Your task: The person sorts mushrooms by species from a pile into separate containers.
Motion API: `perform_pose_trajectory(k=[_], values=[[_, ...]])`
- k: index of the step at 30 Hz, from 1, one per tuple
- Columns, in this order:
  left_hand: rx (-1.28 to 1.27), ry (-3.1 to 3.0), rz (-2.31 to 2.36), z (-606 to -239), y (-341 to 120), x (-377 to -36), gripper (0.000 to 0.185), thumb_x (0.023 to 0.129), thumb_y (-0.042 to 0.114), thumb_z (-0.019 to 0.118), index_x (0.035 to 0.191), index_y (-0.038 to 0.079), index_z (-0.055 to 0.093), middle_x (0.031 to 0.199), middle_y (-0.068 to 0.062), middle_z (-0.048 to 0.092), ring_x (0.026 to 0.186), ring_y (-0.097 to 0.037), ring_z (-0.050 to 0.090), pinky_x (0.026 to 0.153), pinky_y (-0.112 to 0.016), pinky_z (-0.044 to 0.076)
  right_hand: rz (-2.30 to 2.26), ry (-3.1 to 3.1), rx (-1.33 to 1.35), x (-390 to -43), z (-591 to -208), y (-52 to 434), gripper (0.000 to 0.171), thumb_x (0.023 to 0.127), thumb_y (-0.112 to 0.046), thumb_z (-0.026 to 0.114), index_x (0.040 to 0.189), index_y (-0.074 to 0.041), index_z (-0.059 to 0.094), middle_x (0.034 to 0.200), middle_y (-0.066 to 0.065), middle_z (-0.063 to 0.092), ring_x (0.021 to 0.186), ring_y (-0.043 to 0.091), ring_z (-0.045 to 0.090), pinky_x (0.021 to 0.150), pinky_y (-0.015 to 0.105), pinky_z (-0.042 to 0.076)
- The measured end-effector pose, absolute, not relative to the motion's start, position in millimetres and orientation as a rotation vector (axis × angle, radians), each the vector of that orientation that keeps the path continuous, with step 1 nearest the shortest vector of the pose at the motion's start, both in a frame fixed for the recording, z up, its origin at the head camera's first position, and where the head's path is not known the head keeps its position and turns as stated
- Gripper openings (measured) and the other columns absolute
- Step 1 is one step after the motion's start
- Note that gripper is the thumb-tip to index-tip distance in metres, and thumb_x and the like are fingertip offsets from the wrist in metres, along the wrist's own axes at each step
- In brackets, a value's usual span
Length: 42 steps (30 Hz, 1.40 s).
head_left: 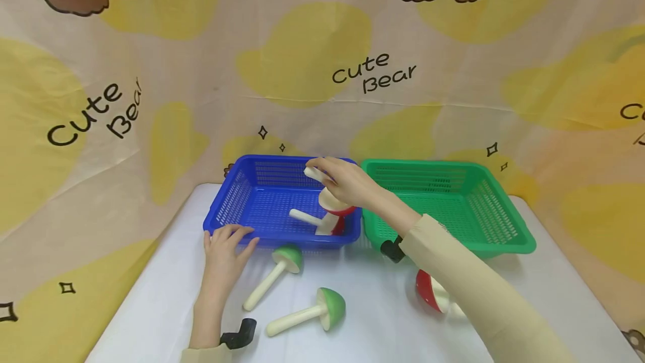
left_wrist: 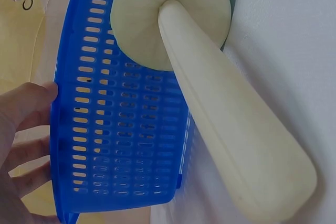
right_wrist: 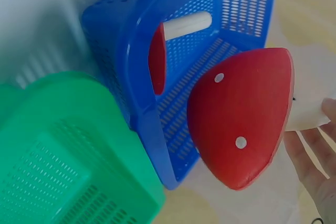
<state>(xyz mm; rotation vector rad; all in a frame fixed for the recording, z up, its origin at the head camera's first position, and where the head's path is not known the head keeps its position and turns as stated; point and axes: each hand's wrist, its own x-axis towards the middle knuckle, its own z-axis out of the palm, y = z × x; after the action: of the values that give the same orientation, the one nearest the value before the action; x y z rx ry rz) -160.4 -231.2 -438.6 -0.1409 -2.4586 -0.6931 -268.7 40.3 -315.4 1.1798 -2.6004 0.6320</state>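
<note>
My right hand (head_left: 347,181) grips a red-capped mushroom (head_left: 333,204) by its pale stem and holds it cap down over the right end of the blue basket (head_left: 221,206). In the right wrist view its red cap (right_wrist: 241,124) with white dots hangs above the blue basket (right_wrist: 121,40). A second red mushroom (head_left: 322,222) lies inside that basket. My left hand (head_left: 227,245) rests with spread fingers on the basket's front left rim. Its fingers (left_wrist: 26,108) lie against the blue basket's wall (left_wrist: 121,129) in the left wrist view.
Two green-capped mushrooms (head_left: 287,259) (head_left: 330,307) lie on the white table in front of the blue basket. Another red mushroom (head_left: 430,291) lies under my right forearm. A green basket (head_left: 504,223) stands to the right, touching the blue one. A printed cloth hangs behind.
</note>
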Motion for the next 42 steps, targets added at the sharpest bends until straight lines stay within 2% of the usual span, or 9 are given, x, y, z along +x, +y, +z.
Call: perform_pose_trajectory(k=[6, 9, 13, 19, 23, 27, 31, 38, 42], values=[[-0.141, -2.48, -0.684, -442, -228, -163, 0.022, 0.08, 0.015, 0.076, 0.1, 0.006, 0.071, 0.104, -0.016, 0.066, 0.108, -0.039, 0.053, 0.105, -0.075, 0.017, 0.543, -2.674, 1.206, -282, -319, 31, 0.036, 0.097, -0.006, 0.052, 0.132, -0.012, 0.053, 0.126, 0.008, 0.062, 0.104, 0.023, 0.063, 0.078, 0.036, 0.054], [-0.138, -2.488, -0.694, -444, -226, -163, 0.022, 0.081, 0.017, 0.076, 0.099, 0.007, 0.071, 0.104, -0.015, 0.066, 0.108, -0.039, 0.053, 0.106, -0.075, 0.016, 0.458, -2.715, 1.212, -287, -323, 27, 0.04, 0.094, -0.002, 0.052, 0.132, -0.015, 0.052, 0.123, 0.01, 0.062, 0.096, 0.024, 0.063, 0.067, 0.031, 0.051], [-0.136, -2.485, -0.695, -445, -225, -163, 0.021, 0.08, 0.018, 0.076, 0.098, 0.008, 0.072, 0.102, -0.014, 0.066, 0.108, -0.038, 0.054, 0.107, -0.074, 0.016, 0.369, -2.773, 1.223, -296, -330, 19, 0.045, 0.093, 0.0, 0.052, 0.133, -0.019, 0.051, 0.123, 0.01, 0.062, 0.086, 0.023, 0.062, 0.054, 0.024, 0.039], [-0.132, -2.496, -0.693, -443, -226, -161, 0.022, 0.08, 0.018, 0.076, 0.099, 0.007, 0.072, 0.104, -0.014, 0.066, 0.109, -0.038, 0.054, 0.108, -0.074, 0.016, 0.316, -2.848, 1.244, -307, -342, 7, 0.048, 0.093, 0.002, 0.049, 0.135, -0.021, 0.048, 0.122, 0.007, 0.062, 0.076, 0.02, 0.053, 0.052, 0.022, 0.033], [-0.131, -2.497, -0.68, -441, -228, -161, 0.022, 0.081, 0.018, 0.076, 0.1, 0.007, 0.072, 0.104, -0.014, 0.066, 0.11, -0.037, 0.054, 0.108, -0.073, 0.016, 0.302, -2.878, 1.236, -313, -351, 3, 0.051, 0.089, 0.002, 0.052, 0.135, -0.02, 0.049, 0.123, 0.007, 0.062, 0.083, 0.022, 0.058, 0.057, 0.026, 0.044], [-0.136, -2.5, -0.673, -440, -230, -161, 0.022, 0.081, 0.019, 0.076, 0.1, 0.009, 0.072, 0.105, -0.013, 0.066, 0.11, -0.037, 0.054, 0.108, -0.074, 0.017, 0.178, -2.914, 1.218, -319, -361, 1, 0.057, 0.084, 0.003, 0.058, 0.136, -0.02, 0.049, 0.129, 0.007, 0.06, 0.106, 0.027, 0.063, 0.077, 0.036, 0.057], [-0.131, -2.498, -0.677, -439, -232, -160, 0.022, 0.082, 0.019, 0.075, 0.1, 0.009, 0.072, 0.106, -0.014, 0.066, 0.11, -0.037, 0.054, 0.108, -0.074, 0.017, -0.018, -2.908, 1.224, -323, -369, -2, 0.06, 0.084, 0.001, 0.062, 0.137, -0.022, 0.047, 0.137, 0.006, 0.056, 0.127, 0.029, 0.054, 0.093, 0.042, 0.054], [-0.11, -2.505, -0.665, -438, -237, -158, 0.022, 0.081, 0.019, 0.076, 0.1, 0.009, 0.072, 0.106, -0.013, 0.066, 0.111, -0.037, 0.054, 0.108, -0.074, 0.017, -0.069, -2.935, 1.243, -326, -380, -10, 0.066, 0.084, 0.003, 0.064, 0.14, -0.025, 0.045, 0.143, 0.006, 0.051, 0.132, 0.029, 0.05, 0.099, 0.043, 0.051], [-0.112, -2.511, -0.667, -438, -238, -158, 0.022, 0.082, 0.02, 0.075, 0.101, 0.009, 0.072, 0.107, -0.013, 0.066, 0.112, -0.037, 0.054, 0.108, -0.074, 0.016, 0.002, -3.015, 1.207, -322, -382, -12, 0.056, 0.09, -0.005, 0.062, 0.14, -0.025, 0.047, 0.14, 0.006, 0.053, 0.129, 0.027, 0.052, 0.1, 0.044, 0.05]])
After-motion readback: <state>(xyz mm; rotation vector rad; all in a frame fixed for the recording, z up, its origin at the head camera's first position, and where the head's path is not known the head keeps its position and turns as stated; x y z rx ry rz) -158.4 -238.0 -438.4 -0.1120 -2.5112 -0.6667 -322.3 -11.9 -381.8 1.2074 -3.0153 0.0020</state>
